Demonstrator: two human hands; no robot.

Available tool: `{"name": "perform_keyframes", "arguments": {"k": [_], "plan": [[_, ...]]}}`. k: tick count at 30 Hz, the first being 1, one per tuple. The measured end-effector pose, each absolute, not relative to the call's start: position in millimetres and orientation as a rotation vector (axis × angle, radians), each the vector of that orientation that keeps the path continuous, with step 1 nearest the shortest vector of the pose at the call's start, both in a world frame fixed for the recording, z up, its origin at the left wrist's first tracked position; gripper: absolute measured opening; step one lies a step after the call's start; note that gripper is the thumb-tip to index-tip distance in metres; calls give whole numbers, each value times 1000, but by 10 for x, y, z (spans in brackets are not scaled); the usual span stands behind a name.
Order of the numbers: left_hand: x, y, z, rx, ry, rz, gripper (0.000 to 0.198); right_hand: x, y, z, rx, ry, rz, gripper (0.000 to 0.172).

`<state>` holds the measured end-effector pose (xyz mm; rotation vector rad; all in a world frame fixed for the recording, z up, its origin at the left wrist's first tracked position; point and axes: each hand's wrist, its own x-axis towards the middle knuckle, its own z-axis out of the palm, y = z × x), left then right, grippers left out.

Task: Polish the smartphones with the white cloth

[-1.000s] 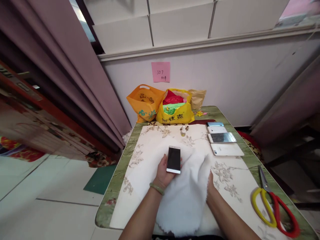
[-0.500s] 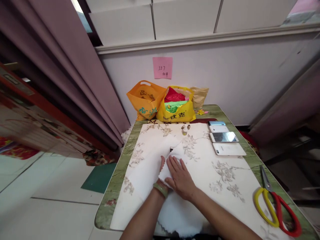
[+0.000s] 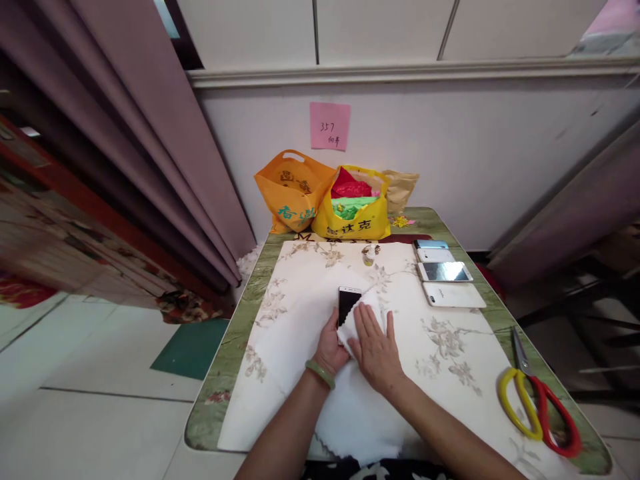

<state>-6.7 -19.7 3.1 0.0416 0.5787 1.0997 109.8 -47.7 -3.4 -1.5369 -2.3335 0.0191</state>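
Observation:
My left hand (image 3: pixel 330 345), with a green bangle on the wrist, holds a white phone with a dark screen (image 3: pixel 347 303) above the table's middle. My right hand (image 3: pixel 376 348) lies flat on a white fluffy cloth (image 3: pixel 360 413) and presses a fold of it over the phone's lower right part. Only the phone's upper left part shows. The cloth hangs down to the table's near edge.
A floral white sheet (image 3: pixel 450 347) covers the green table (image 3: pixel 235 347). Several phones (image 3: pixel 445 272) lie in a row at the right. Yellow and red scissors (image 3: pixel 537 407) rest near the right front corner. Orange (image 3: pixel 293 190) and yellow (image 3: pixel 357 213) bags stand at the back.
A second ago the phone lay bare in my left hand with my right hand under the cloth. My right hand then laid the cloth over the phone and has slid down, uncovering its top.

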Motion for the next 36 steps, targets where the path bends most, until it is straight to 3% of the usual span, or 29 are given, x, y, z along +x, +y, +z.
{"name": "perform_keyframes", "arguments": {"k": [6,15,18,22,26,30,33,36], "plan": [[-99,-209,-5,0,648,1083,41,1074,-409,25,-1247,-2563,133,63],[-81,-176,-12,20,470,1060,44,1118,-59,-107,-1663,-2130,208,58],[-81,-187,-1,32,492,1124,40,1274,-173,-186,-1570,-1950,379,52],[-106,-221,86,135,532,1072,50,1496,-289,-111,-1558,-1410,803,51],[-149,-260,244,484,849,1101,52,1652,-324,28,-1623,-748,1007,57],[-112,-293,312,1387,1369,1070,56,1695,-327,51,-1633,-513,1032,64],[-7,-312,248,1889,1909,740,64,1668,-327,59,-1663,-448,1019,67],[88,-317,164,2096,2139,433,60,1640,-326,114,-1680,-431,1048,66]]}}
